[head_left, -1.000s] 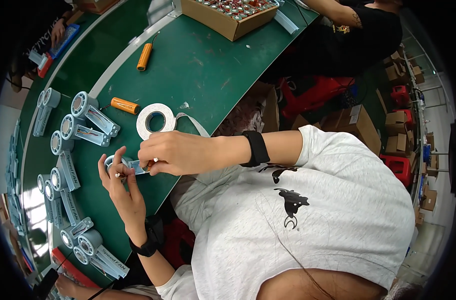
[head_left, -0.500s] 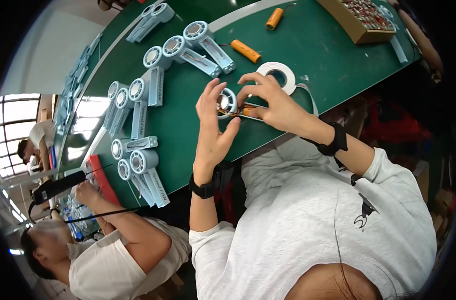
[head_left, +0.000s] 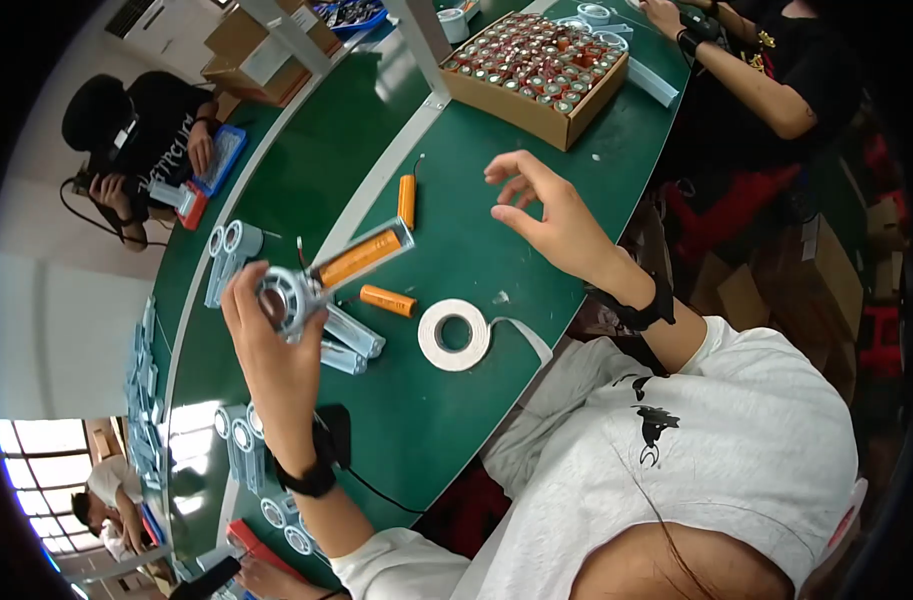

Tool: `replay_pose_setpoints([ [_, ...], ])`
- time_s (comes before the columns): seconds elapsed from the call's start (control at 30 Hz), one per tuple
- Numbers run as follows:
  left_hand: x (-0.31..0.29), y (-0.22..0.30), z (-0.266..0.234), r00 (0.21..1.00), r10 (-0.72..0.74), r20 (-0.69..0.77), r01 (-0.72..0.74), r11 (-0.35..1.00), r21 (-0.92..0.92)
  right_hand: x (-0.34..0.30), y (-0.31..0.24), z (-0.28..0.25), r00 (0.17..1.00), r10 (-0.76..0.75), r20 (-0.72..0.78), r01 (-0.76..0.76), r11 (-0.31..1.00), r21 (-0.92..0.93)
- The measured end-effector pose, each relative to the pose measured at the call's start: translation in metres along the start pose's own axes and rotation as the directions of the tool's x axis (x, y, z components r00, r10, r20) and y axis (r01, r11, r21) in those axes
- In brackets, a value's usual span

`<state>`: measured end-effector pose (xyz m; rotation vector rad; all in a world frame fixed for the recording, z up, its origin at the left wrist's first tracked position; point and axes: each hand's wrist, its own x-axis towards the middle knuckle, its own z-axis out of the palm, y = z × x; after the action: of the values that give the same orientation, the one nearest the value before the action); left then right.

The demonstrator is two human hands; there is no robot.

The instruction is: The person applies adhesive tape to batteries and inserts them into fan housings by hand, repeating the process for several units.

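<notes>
My left hand point(head_left: 278, 380) holds a pale blue handheld fan body point(head_left: 294, 296) by its round head, lifted above the table. An orange cylindrical battery point(head_left: 361, 258) lies in the fan's open handle. Over the green tabletop, apart from the fan, my right hand point(head_left: 554, 215) is open with its fingers curved and nothing in them. Below it sits a white tape roll point(head_left: 431, 340) with a loose tail. Two more orange batteries lie on the table, a far battery point(head_left: 406, 205) with a lead and a nearer battery point(head_left: 388, 301). Further fan handles point(head_left: 354, 330) show partly behind my left hand.
A cardboard box point(head_left: 511, 118) packed with batteries stands at the back, beside a metal post point(head_left: 418, 45). More fan bodies point(head_left: 241, 445) stand at the left. Co-workers sit across the table and to both sides. A black cable point(head_left: 384, 490) crosses the near edge.
My left hand has raised the fan and carried it away from my right hand, which has let go and opened. The battery now lies along the handle. The whole view has turned.
</notes>
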<state>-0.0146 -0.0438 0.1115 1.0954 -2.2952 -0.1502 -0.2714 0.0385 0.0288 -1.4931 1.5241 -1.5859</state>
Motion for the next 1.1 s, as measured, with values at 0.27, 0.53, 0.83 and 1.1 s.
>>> replay_pose_setpoints([
  [0.27,0.161,-0.121,0.123,0.809,-0.048,0.586,0.104,0.993,-0.061,-0.022,0.066,-0.036,0.991,0.115,-0.062,-0.126,0.964,-0.235],
  [0.53,0.181,-0.336,0.09,0.74,-0.575,0.349,0.248,0.716,0.653,-0.019,0.075,-0.035,0.994,-0.032,-0.109,0.001,0.962,-0.271],
  [0.83,0.14,-0.356,0.074,0.674,-0.604,0.425,0.434,0.79,0.433,0.011,0.077,-0.03,0.967,0.167,0.193,-0.063,0.889,-0.453],
  [1.1,0.131,-0.29,0.053,0.813,-0.529,0.244,0.379,0.799,0.467,0.119,0.109,0.011,0.941,-0.087,0.328,0.258,0.812,-0.523],
])
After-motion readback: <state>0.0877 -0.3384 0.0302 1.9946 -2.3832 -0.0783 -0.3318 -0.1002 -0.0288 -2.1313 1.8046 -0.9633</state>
